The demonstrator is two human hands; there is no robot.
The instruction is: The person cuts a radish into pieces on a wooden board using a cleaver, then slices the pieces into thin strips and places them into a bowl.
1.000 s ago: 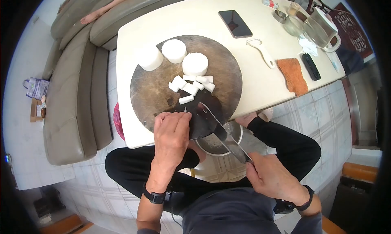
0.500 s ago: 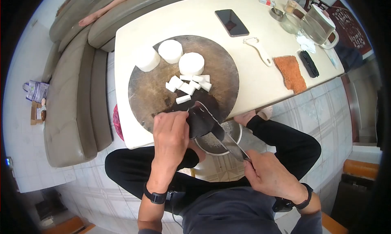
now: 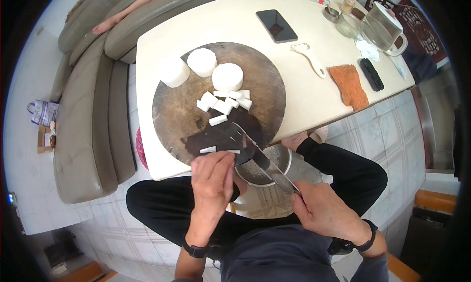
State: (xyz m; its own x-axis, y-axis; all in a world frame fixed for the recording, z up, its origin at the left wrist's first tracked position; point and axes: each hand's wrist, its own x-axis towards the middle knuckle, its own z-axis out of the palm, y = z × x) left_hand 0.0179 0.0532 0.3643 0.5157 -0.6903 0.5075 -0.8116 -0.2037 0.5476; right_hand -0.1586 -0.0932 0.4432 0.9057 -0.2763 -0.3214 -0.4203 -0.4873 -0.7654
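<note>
My right hand point(image 3: 326, 211) grips the handle of a kitchen knife point(image 3: 270, 166), its broad blade slanting up and left over the near edge of the round wooden chopping board point(image 3: 267, 86). My left hand point(image 3: 212, 179) is at the board's near rim, fingers bent and pressed together, with a small white radish strip point(image 3: 234, 151) at its fingertips. Another strip point(image 3: 208, 149) lies just beyond the knuckles. Farther up the board is a cluster of cut white radish pieces point(image 3: 223, 107). Behind them stand three thick radish chunks point(image 3: 227, 77).
A metal basin point(image 3: 287, 164) stands below the table edge, under the knife. On the cream table point(image 3: 216, 17) are a phone point(image 3: 276, 26), a peeler point(image 3: 310, 60), an orange cloth point(image 3: 348, 87), a black case point(image 3: 371, 75) and a glass jug point(image 3: 381, 28). Another person's limb point(image 3: 130, 10) rests on the sofa.
My left hand has moved slightly right and down toward me, and two white strips now show by its fingers. The knife and right hand stay almost in place.
</note>
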